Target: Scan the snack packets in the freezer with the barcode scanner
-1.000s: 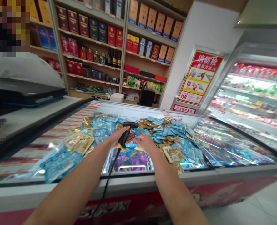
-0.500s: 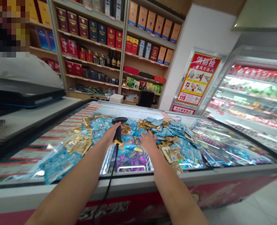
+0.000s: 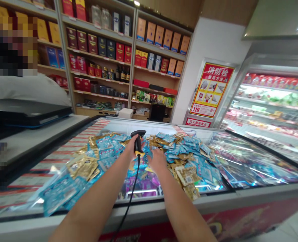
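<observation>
My left hand is wrapped round the handle of a black barcode scanner, whose cable hangs toward me over the freezer's front edge. Close beside it, my right hand has its fingers closed at a blue snack packet; a striped barcode patch shows just past the fingertips. Part of that packet is hidden by the hand and scanner. Piles of blue packets and gold packets lie to the right on the chest freezer. More blue packets and gold packets lie to the left.
The chest freezer's front rim runs below my forearms. Purple packs show inside. A person's light sleeve and a dark flat device are at the left. Shelves of boxed goods stand behind, a lit refrigerated display at right.
My left hand has moved right with the scanner, toward my right hand. My right hand's fingers, spread over the packets before, are now drawn together. The view has tilted up slightly.
</observation>
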`<move>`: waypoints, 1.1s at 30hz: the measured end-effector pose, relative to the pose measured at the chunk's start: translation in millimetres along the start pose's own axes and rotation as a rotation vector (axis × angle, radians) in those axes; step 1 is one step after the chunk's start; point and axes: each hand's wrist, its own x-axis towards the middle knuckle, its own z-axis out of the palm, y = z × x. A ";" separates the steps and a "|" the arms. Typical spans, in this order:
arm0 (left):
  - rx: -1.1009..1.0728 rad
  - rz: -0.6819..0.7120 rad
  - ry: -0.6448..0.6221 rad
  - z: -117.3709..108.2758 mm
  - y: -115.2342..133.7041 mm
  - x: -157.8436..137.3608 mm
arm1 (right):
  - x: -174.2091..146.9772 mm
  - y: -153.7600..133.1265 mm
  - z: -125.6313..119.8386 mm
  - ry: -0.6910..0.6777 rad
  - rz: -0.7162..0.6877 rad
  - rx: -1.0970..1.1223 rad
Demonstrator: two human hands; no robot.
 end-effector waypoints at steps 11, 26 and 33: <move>-0.016 -0.023 -0.006 -5.6 -8.2 46.4 | -1.8 -0.7 4.1 0.011 0.037 0.009; -0.033 0.103 0.081 -28.0 35.3 5.7 | 10.0 19.4 10.8 -0.178 -0.067 0.196; 0.132 -0.039 -0.040 -26.3 10.6 -45.9 | 8.0 16.6 15.9 0.059 -0.012 0.497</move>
